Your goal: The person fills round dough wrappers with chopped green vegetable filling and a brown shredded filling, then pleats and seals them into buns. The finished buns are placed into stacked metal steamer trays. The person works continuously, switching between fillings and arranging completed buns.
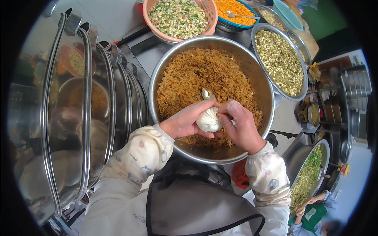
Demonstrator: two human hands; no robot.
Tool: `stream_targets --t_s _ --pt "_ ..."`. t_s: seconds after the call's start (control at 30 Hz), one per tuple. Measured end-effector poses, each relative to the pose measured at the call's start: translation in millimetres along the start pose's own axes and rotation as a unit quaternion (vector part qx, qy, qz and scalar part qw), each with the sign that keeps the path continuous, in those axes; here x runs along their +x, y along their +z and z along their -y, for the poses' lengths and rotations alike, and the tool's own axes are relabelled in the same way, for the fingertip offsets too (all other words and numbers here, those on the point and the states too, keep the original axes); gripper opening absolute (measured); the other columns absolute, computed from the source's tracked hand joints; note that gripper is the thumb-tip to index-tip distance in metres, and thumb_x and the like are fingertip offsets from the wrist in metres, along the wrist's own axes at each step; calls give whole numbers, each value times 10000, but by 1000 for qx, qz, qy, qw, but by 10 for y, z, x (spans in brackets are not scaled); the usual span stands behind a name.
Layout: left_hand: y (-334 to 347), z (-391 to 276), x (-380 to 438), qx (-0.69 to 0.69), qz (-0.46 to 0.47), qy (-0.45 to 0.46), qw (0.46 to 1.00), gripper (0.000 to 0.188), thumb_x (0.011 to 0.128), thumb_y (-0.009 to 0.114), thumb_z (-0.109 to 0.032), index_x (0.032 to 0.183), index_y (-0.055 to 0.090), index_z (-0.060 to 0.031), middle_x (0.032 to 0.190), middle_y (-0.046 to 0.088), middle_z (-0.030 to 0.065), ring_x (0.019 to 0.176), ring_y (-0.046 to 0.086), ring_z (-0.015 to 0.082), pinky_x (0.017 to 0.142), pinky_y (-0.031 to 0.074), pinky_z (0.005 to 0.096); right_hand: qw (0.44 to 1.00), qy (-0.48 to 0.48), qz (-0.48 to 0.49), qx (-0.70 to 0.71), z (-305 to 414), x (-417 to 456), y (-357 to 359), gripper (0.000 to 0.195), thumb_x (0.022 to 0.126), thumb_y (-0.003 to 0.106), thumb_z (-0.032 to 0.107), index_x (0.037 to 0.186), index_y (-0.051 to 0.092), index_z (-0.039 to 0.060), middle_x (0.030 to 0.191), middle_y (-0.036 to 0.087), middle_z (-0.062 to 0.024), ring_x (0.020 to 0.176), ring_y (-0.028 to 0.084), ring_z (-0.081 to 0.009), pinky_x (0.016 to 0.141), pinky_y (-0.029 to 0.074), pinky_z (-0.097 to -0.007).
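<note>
A pleated white dough bun [209, 120] rests in my left hand [189, 119], whose fingers curl under and around it. On its right side, the thumb and forefinger of my right hand [240, 125] pinch the gathered dough. Both hands are over a large steel bowl [270, 118] of brown seasoned filling that looks like rice [203, 73]. A metal spoon [206, 94], its handle hidden, lies just beyond my left fingers. Pale flour marks both hands.
Large steel steamer trays [85, 118] stand stacked at the left. Behind the bowl are a pink colander of chopped vegetables [177, 19], a teal-rimmed bowl of orange pieces [236, 13] and a steel bowl of green-yellow filling [279, 62]. At lower right, another person [314, 214] works at a large bowl [324, 153].
</note>
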State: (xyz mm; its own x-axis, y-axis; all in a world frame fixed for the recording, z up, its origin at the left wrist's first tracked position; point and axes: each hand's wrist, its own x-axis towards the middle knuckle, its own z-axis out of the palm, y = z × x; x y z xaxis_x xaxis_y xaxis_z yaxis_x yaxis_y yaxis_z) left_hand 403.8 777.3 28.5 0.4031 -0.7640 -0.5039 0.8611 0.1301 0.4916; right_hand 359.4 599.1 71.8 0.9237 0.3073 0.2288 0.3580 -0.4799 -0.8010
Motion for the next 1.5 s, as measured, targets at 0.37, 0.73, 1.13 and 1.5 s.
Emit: stream_targets --t_s 0.37,0.73,1.13,1.5 --pt "-340 -79 -56 -148 -115 117 975 349 989 440 -371 1122 595 -88 1007 671 117 907 671 237 654 552 320 964 183 -107 -159 -1107 709 34 130 832 663 48 948 649 -8 771 625 -84 640 600 -162 595 485 -303" --pt "-348 -127 -9 -183 -121 125 968 355 993 438 -366 1141 587 -79 1013 665 122 921 663 247 674 554 328 966 192 -96 -145 -1186 779 69 63 792 661 40 805 630 -13 752 587 -87 642 577 -182 609 467 -304" --pt "-177 -200 150 -162 -113 120 973 337 995 439 -342 1143 578 -73 1044 656 109 928 659 244 672 560 338 964 194 -159 -87 -1308 593 12 51 775 657 33 814 658 -1 754 625 -129 684 606 -263 651 491 -356" --pt "-167 -123 102 -155 -154 130 967 322 995 444 -346 1117 583 -82 1031 662 132 921 662 257 682 559 340 957 109 -96 -251 -1432 591 132 102 775 678 58 860 623 43 828 584 -126 759 603 -308 671 483 -397"
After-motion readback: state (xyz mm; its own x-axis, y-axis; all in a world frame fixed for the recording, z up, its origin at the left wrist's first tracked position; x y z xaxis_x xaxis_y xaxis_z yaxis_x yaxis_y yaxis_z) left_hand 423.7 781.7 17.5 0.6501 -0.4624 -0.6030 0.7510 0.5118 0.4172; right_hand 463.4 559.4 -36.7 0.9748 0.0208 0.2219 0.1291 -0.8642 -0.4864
